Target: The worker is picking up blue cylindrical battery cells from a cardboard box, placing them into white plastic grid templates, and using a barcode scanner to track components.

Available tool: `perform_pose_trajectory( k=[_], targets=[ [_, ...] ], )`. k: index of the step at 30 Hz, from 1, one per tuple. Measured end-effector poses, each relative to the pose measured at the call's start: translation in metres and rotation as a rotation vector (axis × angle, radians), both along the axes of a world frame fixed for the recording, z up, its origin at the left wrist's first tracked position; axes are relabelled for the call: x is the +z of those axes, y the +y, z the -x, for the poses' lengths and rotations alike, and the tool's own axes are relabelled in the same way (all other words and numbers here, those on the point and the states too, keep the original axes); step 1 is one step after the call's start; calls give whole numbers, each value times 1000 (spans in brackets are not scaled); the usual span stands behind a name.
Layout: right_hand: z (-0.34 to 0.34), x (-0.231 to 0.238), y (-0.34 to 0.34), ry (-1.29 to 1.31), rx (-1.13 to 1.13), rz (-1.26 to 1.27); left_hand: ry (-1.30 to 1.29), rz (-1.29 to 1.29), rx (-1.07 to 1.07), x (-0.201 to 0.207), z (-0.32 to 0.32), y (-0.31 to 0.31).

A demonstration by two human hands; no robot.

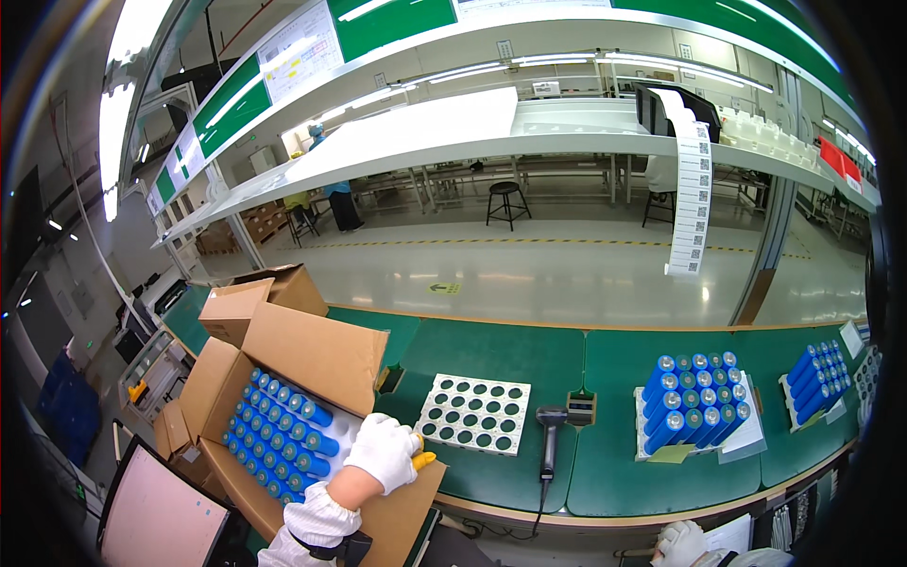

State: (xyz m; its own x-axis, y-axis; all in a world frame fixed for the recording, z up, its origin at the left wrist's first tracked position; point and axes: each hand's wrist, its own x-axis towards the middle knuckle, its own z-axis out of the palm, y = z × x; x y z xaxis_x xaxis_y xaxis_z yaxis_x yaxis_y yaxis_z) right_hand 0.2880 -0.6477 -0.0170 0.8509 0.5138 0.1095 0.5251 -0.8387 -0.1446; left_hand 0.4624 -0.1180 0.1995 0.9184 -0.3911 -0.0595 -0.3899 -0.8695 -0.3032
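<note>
My left hand (383,455), in a white glove with yellow fingertips, hovers over the right side of an open cardboard box (316,342). Its yellow-tipped fingers point right, partly stretched and apart, and no object shows in them. Beside the hand, rows of blue cylindrical cells (279,430) stand in the box, with a pale bare patch next to them. Just right of the hand lies a white holder plate (474,414) with rows of round holes. My right hand (680,542), white-gloved, is low at the bottom edge, fingers curled; what they hold, if anything, is hidden.
A black handheld scanner (549,444) lies on the green bench (624,482), its cable running over the front edge. Farther right, blue cells stand in a holder (694,402), with another filled holder (814,383) beyond. A label strip (692,198) hangs from the shelf (425,146).
</note>
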Motion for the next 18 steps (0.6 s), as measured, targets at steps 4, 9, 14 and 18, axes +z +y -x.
perform_pose_trajectory(
  k=[4,9,14,18],
  targets=[
    [5,3,0,3,-4,-11,-38,9,-24,-4,1,0],
    [12,15,12,-189,1,107,-179,122,-163,-23,-14,6],
    [-6,-5,11,-26,26,-8,-187,325,-222,10,13,6],
    [-4,-9,5,-6,-8,-71,-168,215,-209,0,-3,3]
  ],
)
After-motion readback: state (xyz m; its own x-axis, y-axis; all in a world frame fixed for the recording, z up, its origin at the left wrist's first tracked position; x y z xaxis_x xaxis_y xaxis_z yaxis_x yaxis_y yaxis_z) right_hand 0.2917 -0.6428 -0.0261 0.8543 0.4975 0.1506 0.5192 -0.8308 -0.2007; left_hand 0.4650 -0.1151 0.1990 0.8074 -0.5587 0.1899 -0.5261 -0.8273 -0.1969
